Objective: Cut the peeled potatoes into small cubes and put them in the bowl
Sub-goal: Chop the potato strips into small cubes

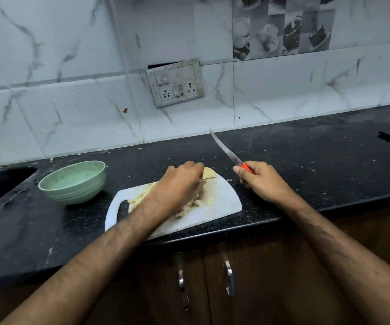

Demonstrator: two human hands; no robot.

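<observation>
Head view showed cut potato pieces [140, 198] piled on the cutting board [222, 202], the bowl [72, 182] at left holding none, while the left hand [179, 186] clasped an uncut potato chunk [209, 172] and the right hand [264, 179] clenched the knife [226, 151] raised off the bench [306, 160].

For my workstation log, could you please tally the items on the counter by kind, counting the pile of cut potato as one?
Bowl, green: 1
Cutting board, white: 1
Knife, held in the right hand: 1
Uncut potato piece, at the left hand: 1
Pile of cut potato on the board: 1
Total: 5
</observation>
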